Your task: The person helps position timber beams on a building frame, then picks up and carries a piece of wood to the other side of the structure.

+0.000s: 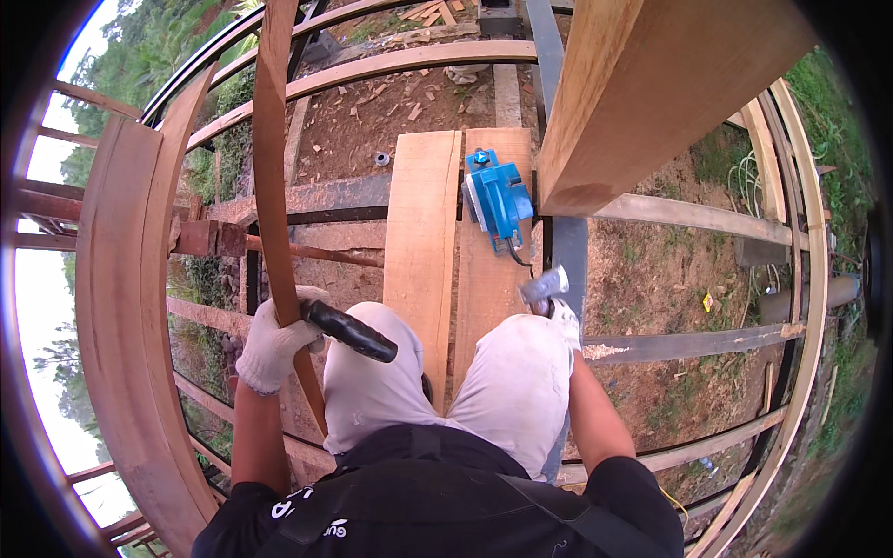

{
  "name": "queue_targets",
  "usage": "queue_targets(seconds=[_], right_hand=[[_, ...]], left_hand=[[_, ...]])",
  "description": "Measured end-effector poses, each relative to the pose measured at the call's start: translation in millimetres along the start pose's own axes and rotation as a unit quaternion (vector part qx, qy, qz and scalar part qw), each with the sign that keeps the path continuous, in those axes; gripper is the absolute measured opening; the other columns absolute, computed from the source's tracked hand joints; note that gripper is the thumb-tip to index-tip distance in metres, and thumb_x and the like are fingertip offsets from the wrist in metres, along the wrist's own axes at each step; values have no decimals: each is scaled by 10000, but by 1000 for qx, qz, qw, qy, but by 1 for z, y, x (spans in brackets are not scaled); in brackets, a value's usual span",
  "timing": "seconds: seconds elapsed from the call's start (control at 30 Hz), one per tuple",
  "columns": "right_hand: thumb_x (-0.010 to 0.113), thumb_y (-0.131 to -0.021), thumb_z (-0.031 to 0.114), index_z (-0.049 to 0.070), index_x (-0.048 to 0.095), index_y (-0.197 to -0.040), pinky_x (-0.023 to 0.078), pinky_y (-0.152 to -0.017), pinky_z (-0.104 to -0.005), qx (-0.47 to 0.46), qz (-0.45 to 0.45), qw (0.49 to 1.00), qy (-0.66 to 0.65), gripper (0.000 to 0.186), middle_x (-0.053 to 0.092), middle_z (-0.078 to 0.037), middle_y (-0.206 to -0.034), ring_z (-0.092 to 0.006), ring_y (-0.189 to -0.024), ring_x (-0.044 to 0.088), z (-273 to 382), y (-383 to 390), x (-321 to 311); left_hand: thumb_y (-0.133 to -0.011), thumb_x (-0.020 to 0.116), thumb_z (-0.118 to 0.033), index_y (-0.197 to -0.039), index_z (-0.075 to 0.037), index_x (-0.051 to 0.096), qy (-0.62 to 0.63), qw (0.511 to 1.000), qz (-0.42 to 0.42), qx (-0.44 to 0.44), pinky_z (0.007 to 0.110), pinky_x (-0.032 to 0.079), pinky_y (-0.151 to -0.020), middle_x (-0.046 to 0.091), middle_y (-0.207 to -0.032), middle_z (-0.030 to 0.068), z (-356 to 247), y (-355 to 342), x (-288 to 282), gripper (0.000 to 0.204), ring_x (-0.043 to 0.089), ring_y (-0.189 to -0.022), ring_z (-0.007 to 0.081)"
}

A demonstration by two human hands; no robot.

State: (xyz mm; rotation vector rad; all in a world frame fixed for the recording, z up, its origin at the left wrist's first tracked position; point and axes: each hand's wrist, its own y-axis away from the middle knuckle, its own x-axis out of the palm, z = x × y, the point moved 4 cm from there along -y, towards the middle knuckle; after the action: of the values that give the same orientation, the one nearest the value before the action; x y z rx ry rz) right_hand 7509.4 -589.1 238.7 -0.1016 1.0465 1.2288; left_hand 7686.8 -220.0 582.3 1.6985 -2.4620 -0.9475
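My left hand [272, 349], in a white knit glove, closes around a long, narrow wooden strip [273, 158] standing up past my left knee. A black, rounded tool handle [352, 332] juts out to the right beside the same hand; its other end is hidden. By my right knee, my right hand [564, 323], also gloved, grips a hammer whose grey metal head [544, 285] is slightly blurred. A blue electric hand planer [499, 200] rests ahead on the right-hand plank [493, 288], its black cord trailing toward my right hand. Left of it lies a wider plank [419, 214].
A thick wooden post [642, 102] rises close at the front right. Dark metal beams [688, 345] and wooden rails [688, 212] frame gaps over soil littered with wood chips [414, 112]. A broad curved-looking board [126, 307] stands at the far left.
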Motion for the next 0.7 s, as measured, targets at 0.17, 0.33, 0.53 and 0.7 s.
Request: queue_targets(seconds=[0.17,0.33,0.53,0.7], right_hand=[[771,-706,402,122,702,-1189,430,-1113,-426,-130,13,991,22,563,569,-197,-1374,-358,-1299,522,140,-129,-44],[798,-689,476,179,696,-1256,379,-1159,-425,-115,20,992,56,649,480,-253,-1464,-394,-1381,433,170,-171,-14],[789,-705,490,181,692,-1249,374,-1160,-430,-133,47,986,87,633,564,-237,-1391,-400,-1349,452,172,-185,-11],[683,-777,415,175,717,-1167,430,-1112,-422,-85,43,993,75,460,594,-234,-1332,-371,-1252,542,190,-129,-36]], left_hand=[[-718,624,32,-1071,36,659,37,999,-20,23,285,502,-598,609,-787,59,0,19,-13,355,605,-652,144],[-714,655,21,-1076,22,649,22,997,-68,2,282,502,-599,622,-795,50,12,49,-34,361,604,-662,135],[-726,659,15,-1081,13,657,55,996,-69,27,278,504,-604,633,-805,54,21,53,-49,355,607,-666,133],[-743,644,23,-1092,14,661,30,999,-12,30,276,513,-618,634,-820,53,4,51,-50,350,611,-666,134]])
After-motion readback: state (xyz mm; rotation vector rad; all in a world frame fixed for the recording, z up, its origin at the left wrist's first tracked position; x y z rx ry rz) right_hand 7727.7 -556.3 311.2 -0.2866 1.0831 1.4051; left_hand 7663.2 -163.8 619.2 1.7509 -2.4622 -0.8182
